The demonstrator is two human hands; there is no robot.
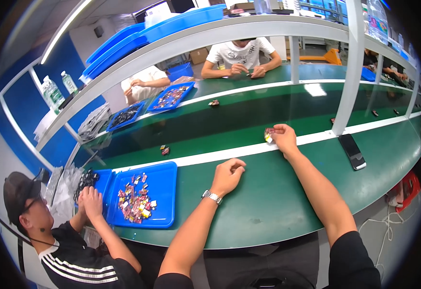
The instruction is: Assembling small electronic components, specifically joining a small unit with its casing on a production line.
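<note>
My right hand (284,138) reaches to the white rail at the conveyor's near edge. Its thumb and fingers pinch a small red-and-yellow electronic part (269,135). My left hand (228,177), with a metal-band watch (212,196) on the wrist, hovers over the green worktop (263,207). Its fingers are curled in, and nothing shows between them. Left of it, a blue tray (168,212) holds a loose pile of similar small red, yellow and white parts (136,202).
A black phone (352,151) lies right of my right arm. The green conveyor belt (249,108) carries scattered small parts (165,150). A grey upright post (352,72) stands before the belt. A co-worker in a black cap (20,197) sits at my left; others work across the belt.
</note>
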